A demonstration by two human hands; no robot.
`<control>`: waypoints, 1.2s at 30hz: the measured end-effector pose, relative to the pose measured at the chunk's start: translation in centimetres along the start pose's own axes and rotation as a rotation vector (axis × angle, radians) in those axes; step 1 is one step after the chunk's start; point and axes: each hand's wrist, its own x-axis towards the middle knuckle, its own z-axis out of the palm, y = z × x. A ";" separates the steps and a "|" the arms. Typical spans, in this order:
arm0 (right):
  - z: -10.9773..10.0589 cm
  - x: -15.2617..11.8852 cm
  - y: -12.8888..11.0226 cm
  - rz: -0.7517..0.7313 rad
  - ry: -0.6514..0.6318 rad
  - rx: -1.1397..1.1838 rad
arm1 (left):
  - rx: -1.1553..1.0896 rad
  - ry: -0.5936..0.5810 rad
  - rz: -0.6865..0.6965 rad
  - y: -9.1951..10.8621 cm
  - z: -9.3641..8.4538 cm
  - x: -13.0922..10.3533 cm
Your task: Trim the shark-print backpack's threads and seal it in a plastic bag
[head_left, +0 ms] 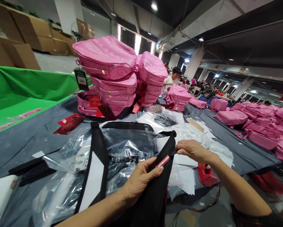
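Note:
My left hand [141, 178] grips a wide black strap [155, 186], its thumb just under a small red label [163, 161] with white lettering. At the strap's upper right edge, my right hand [188, 149] pinches with closed fingers beside the buckle end; what lies between the fingertips is too small to tell. A second black strap [99, 151] with a white panel stands to the left. Clear plastic [122, 142] lies between and around the two straps.
Stacked pink bags [108, 66] stand behind, with red tags [69, 123] hanging or lying near. White papers [191, 135] and a red tape dispenser [206, 175] are on the right. Green cloth [25, 85] edges the left. A person [172, 78] works farther back. More pink bags [262, 123] lie right.

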 end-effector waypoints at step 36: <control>4.2 -1.3 -0.9 0.006 0.356 -0.324 | -0.035 0.107 -0.034 -0.5 -0.8 0.2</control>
